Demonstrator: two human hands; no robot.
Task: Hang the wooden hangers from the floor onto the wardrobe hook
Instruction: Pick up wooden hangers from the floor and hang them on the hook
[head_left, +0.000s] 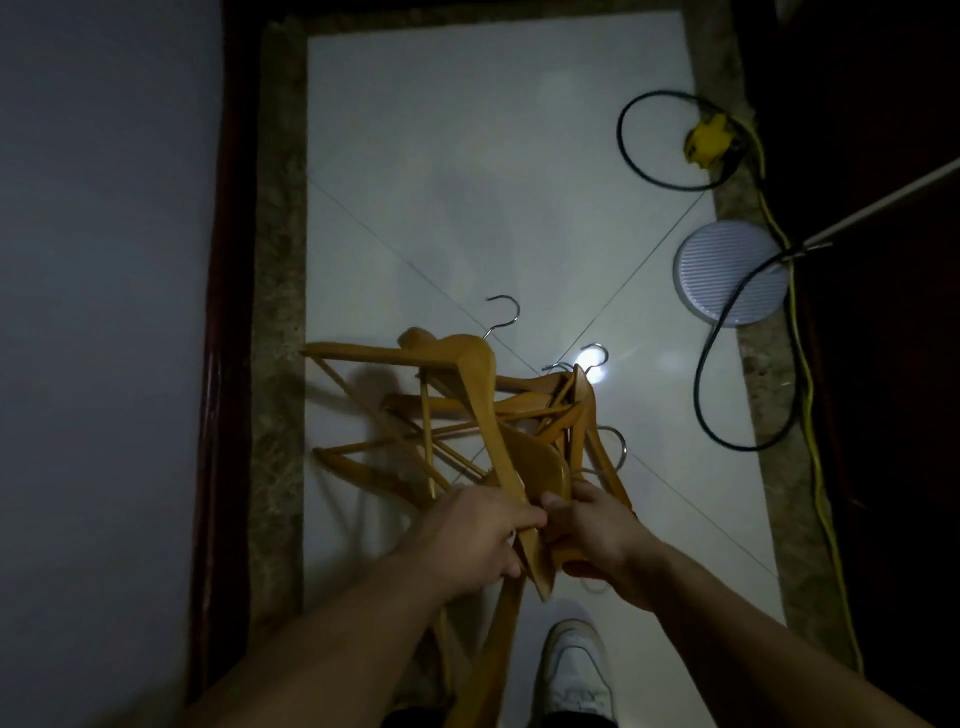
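A tangled bundle of several wooden hangers with metal hooks sits over the white tiled floor at centre. My left hand grips the near arm of one hanger from the left, fingers curled round it. Just to the right, my right hand holds the near ends of other hangers, thumb on top. Both hands meet at the bundle's near end. One steel hook sticks out at the far side. No wardrobe hook is in view.
A grey wall and dark wooden frame run along the left. At right lie a round white ribbed disc, a black cable loop, a yellow cord with plug and a white rod. My white shoe stands at bottom.
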